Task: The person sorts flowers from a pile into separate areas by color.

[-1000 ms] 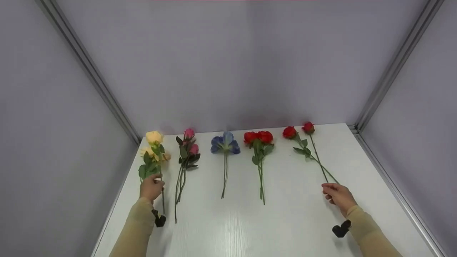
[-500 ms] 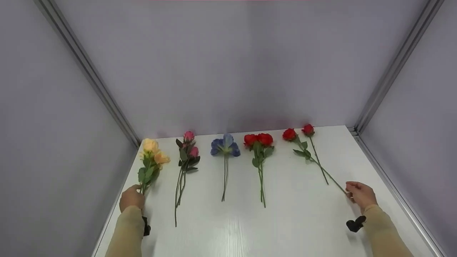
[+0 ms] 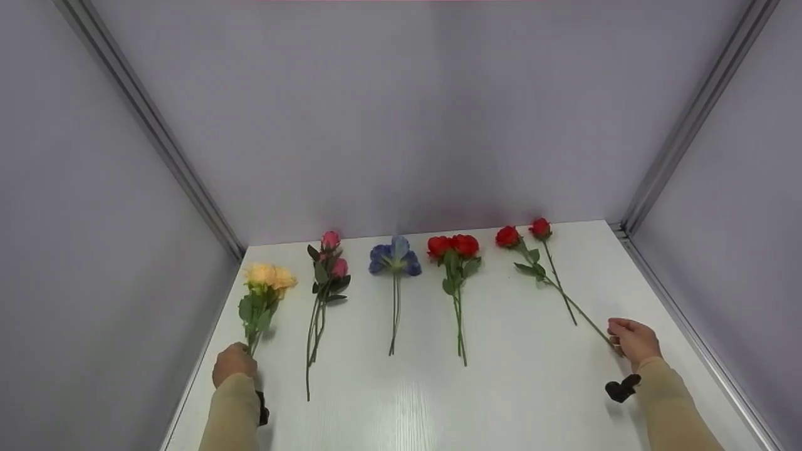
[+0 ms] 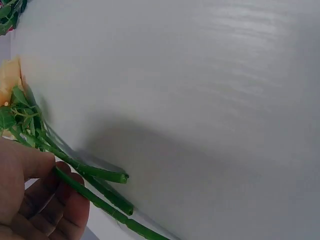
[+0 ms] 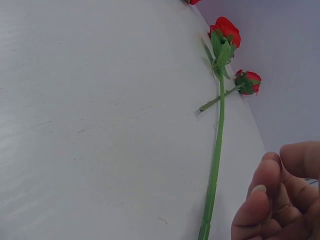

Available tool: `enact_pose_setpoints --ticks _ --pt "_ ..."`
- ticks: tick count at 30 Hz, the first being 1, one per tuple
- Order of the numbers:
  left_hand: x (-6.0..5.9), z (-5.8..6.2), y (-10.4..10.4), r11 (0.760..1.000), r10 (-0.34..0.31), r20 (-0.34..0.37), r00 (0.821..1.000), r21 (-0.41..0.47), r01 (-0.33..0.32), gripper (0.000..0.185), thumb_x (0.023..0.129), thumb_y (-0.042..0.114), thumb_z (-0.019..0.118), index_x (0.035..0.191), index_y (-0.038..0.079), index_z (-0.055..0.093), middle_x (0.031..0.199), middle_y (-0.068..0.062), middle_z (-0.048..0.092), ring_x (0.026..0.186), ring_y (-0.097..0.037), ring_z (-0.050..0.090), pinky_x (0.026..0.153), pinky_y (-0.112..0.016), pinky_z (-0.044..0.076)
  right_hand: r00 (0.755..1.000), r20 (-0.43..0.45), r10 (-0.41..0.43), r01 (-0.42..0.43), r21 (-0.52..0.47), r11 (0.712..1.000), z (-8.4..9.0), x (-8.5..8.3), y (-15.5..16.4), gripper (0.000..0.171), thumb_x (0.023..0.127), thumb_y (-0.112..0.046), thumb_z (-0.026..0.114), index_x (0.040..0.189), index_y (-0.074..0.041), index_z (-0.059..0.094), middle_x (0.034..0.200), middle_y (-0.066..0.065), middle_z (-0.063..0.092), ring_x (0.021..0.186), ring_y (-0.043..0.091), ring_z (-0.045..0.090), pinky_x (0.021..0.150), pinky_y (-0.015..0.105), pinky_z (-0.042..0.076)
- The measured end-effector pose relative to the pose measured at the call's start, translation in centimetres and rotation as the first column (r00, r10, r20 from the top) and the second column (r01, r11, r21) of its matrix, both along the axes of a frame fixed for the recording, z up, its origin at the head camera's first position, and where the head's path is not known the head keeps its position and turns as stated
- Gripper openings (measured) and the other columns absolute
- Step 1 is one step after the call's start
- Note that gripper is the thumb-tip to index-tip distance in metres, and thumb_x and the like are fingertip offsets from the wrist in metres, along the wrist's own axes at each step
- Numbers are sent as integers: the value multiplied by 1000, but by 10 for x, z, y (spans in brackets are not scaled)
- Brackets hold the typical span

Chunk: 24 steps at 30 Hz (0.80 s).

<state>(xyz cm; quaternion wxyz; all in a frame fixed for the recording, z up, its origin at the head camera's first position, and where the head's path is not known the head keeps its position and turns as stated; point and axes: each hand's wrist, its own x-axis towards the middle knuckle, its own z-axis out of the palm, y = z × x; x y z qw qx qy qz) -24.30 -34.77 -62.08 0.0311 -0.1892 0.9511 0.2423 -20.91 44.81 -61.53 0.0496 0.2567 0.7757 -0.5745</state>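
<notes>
Yellow flowers (image 3: 266, 279) at the lower left are gripped by their stems in the left hand (image 3: 233, 364), while the red rose stem (image 3: 567, 299) at the right is pinched near its end by the right hand (image 3: 634, 341), and both are best kept low over the bench (image 3: 514, 388).

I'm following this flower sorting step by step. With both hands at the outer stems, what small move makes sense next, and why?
Probably lift the yellow flowers slightly off the table: the left hand already grips their stems by the left edge. The right hand is at the tip of the red rose stem, and whether it grips is unclear, so it likely needs to close first.
</notes>
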Motion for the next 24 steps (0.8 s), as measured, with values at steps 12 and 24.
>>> enact_pose_setpoints --ticks 12,24 --pt "2 -8 6 999 4 -43 999 -54 -6 15 91 1 52 91 -11 61 80 -25 63 76 -43 63 67 -52 49 1000 7 12 -12 -2 1000 -4 1 0 50 101 -27 49 138 5 41 107 4 62 83 6 59 70 22 48" --pt "3 -13 -2 996 71 -138 988 -50 -78 18 91 6 54 93 -8 65 87 -28 65 80 -46 62 66 -55 47 1000 26 18 -18 -9 1000 -7 2 -2 52 101 -31 49 139 4 41 108 4 61 87 7 57 73 22 48"
